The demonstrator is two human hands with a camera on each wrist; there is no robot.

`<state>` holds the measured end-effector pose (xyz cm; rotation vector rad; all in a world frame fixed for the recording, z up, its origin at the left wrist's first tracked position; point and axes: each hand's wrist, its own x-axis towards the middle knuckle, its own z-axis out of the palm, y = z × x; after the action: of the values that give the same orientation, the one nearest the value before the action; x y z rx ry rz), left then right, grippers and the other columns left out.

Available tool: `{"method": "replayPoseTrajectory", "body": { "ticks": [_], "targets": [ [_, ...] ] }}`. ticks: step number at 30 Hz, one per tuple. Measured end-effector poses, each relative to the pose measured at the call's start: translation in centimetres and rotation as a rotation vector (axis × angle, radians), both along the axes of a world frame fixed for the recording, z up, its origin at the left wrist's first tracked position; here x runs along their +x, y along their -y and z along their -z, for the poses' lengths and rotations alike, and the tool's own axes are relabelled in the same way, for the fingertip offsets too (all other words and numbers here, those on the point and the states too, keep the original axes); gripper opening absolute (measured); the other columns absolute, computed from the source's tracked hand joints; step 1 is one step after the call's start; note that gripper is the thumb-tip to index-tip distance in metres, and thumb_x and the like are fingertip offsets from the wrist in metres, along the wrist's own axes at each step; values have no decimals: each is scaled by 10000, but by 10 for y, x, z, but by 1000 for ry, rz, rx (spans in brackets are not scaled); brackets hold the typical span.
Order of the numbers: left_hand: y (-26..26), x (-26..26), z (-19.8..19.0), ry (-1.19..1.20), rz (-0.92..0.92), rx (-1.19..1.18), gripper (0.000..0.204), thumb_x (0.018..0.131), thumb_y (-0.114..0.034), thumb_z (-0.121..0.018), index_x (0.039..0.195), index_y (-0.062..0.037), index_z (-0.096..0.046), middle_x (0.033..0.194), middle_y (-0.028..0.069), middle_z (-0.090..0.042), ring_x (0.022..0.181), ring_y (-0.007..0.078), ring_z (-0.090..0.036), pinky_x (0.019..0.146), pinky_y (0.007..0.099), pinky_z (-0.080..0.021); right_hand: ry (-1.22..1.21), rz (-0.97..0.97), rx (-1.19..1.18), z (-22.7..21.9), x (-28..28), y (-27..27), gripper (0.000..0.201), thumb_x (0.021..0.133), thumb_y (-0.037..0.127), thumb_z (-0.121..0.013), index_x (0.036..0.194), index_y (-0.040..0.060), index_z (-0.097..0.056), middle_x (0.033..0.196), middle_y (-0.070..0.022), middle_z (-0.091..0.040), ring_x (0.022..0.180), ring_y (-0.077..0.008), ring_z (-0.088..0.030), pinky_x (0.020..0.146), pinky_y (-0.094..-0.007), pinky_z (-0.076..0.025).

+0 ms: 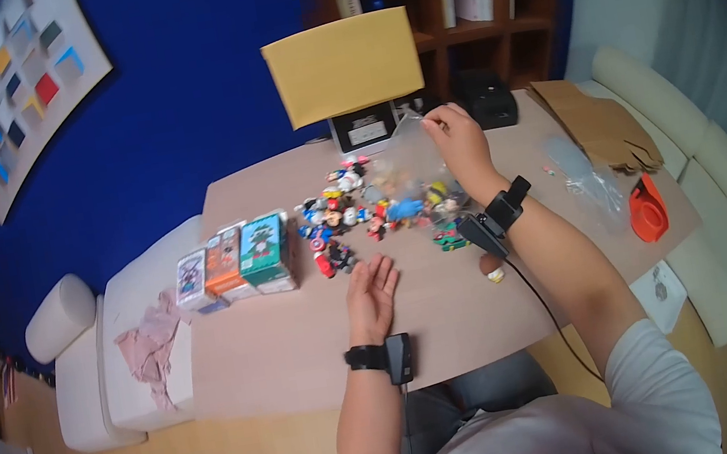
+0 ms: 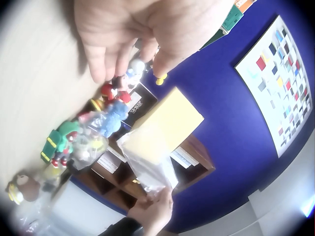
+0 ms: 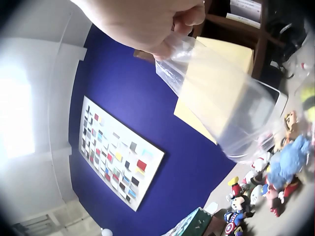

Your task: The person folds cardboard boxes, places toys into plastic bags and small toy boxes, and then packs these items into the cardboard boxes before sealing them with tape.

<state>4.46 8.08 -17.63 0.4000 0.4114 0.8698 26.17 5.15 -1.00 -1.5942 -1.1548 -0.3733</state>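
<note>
My right hand (image 1: pixel 464 141) grasps a clear, wrinkled plastic bag (image 3: pixel 211 93) by its upper end, pinched between thumb and fingers; the film hangs smooth and translucent above the tabletop (image 1: pixel 288 351), near the glossy toy figures (image 1: pixel 334 217); its lower end overlaps them in view, so its contents cannot be confirmed. My left hand (image 1: pixel 374 296) is released, palm up, fingers loosely bent, just beside the figures; a rounded blue figure (image 3: pixel 288 164) lies among them. Printed rectangular boxes (image 1: pixel 264 251) stand side by side at left; at right lie a second clear bag (image 1: pixel 598 192), a creased brown paper bag (image 1: pixel 597 122) and an orange-red item (image 1: pixel 648 213).
</note>
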Motion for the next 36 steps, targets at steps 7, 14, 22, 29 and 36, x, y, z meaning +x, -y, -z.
{"method": "replayPoseTrajectory", "body": {
  "ticks": [7,14,22,29,36],
  "targets": [
    [-1,-2,4,-8,29,30,250,912,-216,-518,1109,-87,-434,1186,155,-526,1101,287,-523,933,415,-439,-766,128,312,42,94,142,126,873,147,-555,924,33,-557,776,-9,-541,648,-111,-529,574,-242,-463],
    [5,-1,-8,-94,14,83,210,943,-231,-454,1096,-89,-427,1199,153,-527,1105,266,-525,930,392,-435,-1059,295,558,119,126,278,107,875,129,-512,962,71,-492,837,-40,-507,729,-131,-559,574,-248,-481],
    [8,-5,-9,-113,-5,109,263,945,-230,-449,1151,-74,-403,1207,155,-518,1099,263,-527,929,388,-435,-119,810,-28,106,105,302,411,822,175,-613,1184,51,-463,1086,-139,-504,1007,-271,-516,858,-423,-430],
    [12,-4,-12,-163,-10,153,290,938,-227,-464,1172,-73,-389,1211,168,-508,1076,263,-531,931,384,-430,317,526,-981,100,105,273,628,809,396,-589,1354,183,-361,1420,-183,-259,1327,-376,-186,1042,-567,-171],
    [12,3,-17,-276,45,214,310,920,-240,-503,1158,-77,-388,1174,144,-533,1057,250,-535,900,367,-440,-179,341,-1289,113,153,258,748,837,619,-389,1436,228,-170,1495,-162,-35,1371,-377,-7,1045,-607,-42]
  ]
}}
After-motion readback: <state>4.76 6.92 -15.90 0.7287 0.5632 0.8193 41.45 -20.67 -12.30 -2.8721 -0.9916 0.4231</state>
